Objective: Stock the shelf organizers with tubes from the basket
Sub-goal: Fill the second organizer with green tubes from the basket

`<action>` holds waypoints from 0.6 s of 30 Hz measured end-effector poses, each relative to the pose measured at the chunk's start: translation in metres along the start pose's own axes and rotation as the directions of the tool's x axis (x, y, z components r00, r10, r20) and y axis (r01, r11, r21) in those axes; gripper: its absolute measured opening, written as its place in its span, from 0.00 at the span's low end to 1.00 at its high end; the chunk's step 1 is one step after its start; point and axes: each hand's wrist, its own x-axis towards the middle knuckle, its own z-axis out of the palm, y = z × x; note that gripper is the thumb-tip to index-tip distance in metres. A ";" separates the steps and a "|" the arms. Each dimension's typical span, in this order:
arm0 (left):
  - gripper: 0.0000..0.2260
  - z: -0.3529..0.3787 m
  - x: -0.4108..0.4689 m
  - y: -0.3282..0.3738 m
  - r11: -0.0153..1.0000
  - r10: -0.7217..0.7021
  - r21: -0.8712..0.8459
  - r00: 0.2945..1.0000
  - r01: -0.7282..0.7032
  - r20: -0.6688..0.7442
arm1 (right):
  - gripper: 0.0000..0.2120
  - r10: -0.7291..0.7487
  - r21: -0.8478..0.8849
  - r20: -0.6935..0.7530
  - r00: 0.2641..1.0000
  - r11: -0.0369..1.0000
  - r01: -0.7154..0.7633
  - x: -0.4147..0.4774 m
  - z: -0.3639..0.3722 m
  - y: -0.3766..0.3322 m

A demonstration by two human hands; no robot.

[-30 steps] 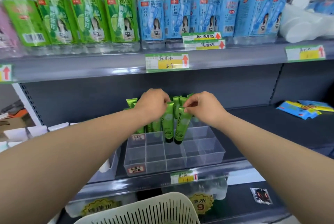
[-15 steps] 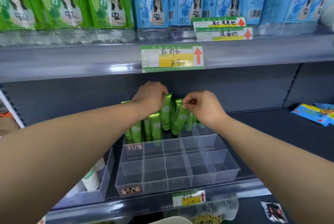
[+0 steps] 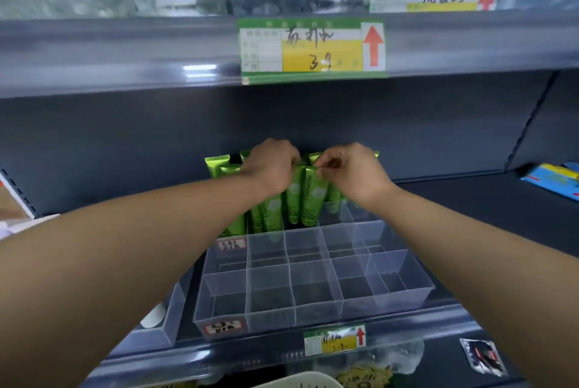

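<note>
Several green tubes (image 3: pixel 272 215) stand cap-down in the back rows of a clear divided organizer (image 3: pixel 316 303) on the dark shelf. My left hand (image 3: pixel 271 168) grips the top of one tube (image 3: pixel 294 199) near the middle. My right hand (image 3: pixel 351 173) pinches the crimped top of the neighbouring tube marked Chamomile (image 3: pixel 313 199). Both tubes stand upright in back compartments. The front two rows of compartments hold nothing. A sliver of the white basket rim (image 3: pixel 300 380) shows at the bottom edge.
An upper shelf (image 3: pixel 125 52) with bottles and a price tag (image 3: pixel 313 49) hangs close above my hands. A second clear organizer (image 3: pixel 156 325) sits to the left. Blue packets (image 3: pixel 551 179) lie at the far right of the shelf. A small sachet (image 3: pixel 482 356) lies lower right.
The view has closed in on the shelf and tilted up, so the basket has nearly left the frame. Both hands have pushed their tubes further back and down into the rear compartments.
</note>
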 end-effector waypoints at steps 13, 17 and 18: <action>0.15 0.019 -0.001 -0.009 1.000 0.000 -0.021 1.000 0.000 -0.009 | 0.12 0.004 -0.069 0.044 0.999 0.998 -0.001 -0.002 0.028 0.009; 0.14 0.020 -0.004 -0.011 0.999 0.013 -0.038 1.000 -0.013 -0.002 | 0.15 0.010 -0.104 0.034 0.999 0.995 -0.007 -0.002 0.031 0.006; 0.14 0.020 -0.005 -0.010 0.999 0.017 -0.032 1.000 -0.017 -0.001 | 0.16 0.013 -0.115 0.033 0.999 0.993 -0.009 -0.002 0.030 0.006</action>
